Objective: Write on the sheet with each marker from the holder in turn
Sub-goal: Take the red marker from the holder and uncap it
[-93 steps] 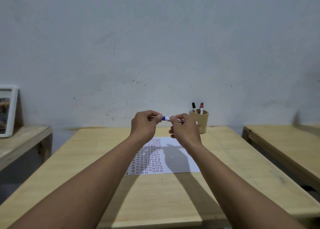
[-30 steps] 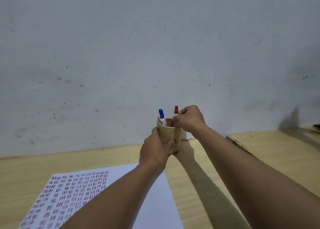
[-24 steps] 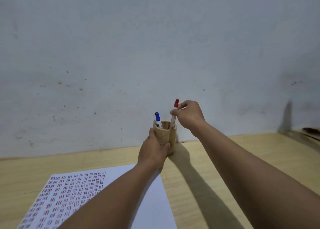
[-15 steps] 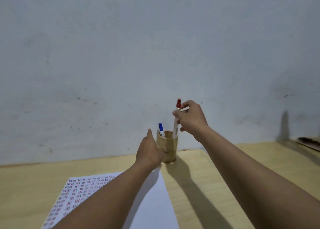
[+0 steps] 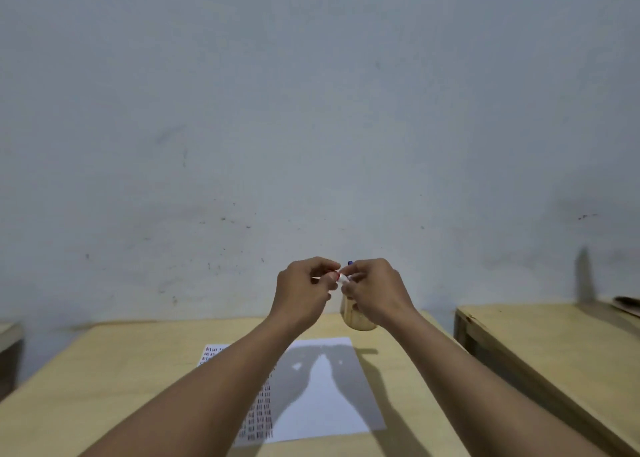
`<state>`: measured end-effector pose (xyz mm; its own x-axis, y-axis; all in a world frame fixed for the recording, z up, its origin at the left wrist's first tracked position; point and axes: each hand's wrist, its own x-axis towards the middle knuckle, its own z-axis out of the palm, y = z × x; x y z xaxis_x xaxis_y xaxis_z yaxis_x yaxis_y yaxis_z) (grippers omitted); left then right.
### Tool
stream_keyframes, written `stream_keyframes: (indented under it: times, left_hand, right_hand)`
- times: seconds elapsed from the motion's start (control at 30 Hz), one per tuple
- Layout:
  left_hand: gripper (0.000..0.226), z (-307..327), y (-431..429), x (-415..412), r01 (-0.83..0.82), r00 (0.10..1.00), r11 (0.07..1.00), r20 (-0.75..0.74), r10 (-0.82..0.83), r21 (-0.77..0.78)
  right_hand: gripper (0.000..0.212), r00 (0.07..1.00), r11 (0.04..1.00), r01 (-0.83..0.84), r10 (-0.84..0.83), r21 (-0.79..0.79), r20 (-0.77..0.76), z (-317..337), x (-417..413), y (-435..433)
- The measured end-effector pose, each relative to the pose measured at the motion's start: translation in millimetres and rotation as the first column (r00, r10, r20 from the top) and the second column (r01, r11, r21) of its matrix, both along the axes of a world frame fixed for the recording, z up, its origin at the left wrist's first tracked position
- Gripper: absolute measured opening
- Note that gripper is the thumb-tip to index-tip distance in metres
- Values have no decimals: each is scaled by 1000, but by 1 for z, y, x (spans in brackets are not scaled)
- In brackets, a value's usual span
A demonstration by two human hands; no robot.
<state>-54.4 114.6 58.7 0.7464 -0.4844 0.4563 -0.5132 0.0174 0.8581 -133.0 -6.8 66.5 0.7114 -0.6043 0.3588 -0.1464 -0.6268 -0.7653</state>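
Both hands are raised above the far half of the sheet, holding the red marker (image 5: 343,277) level between them. My left hand (image 5: 303,292) pinches its red cap end. My right hand (image 5: 375,292) grips the white barrel. Only a short white stretch of the marker shows between the fingers. Behind my right hand stands the wooden holder (image 5: 358,320), mostly hidden, with the blue marker's cap (image 5: 349,263) poking above my knuckles. The white sheet (image 5: 329,394) lies flat on the table, its left part filled with rows of red and dark strokes.
The wooden table (image 5: 121,370) runs to a grey wall just behind the holder. A second wooden table (image 5: 554,346) stands to the right across a narrow gap, with a dark object (image 5: 627,302) at its far corner. A bench edge (image 5: 8,332) shows at far left.
My right hand lifted the red marker out of the holder and brought it in front of me. My left hand let go of the holder and took the marker's cap end.
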Motion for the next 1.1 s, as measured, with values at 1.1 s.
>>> stream_keyframes:
  times: [1.1]
  left_hand:
    - [14, -38, 133, 75, -337, 932, 917, -59, 357, 215]
  right_hand:
    - [12, 924, 322, -353, -25, 878, 381, -41, 41, 105]
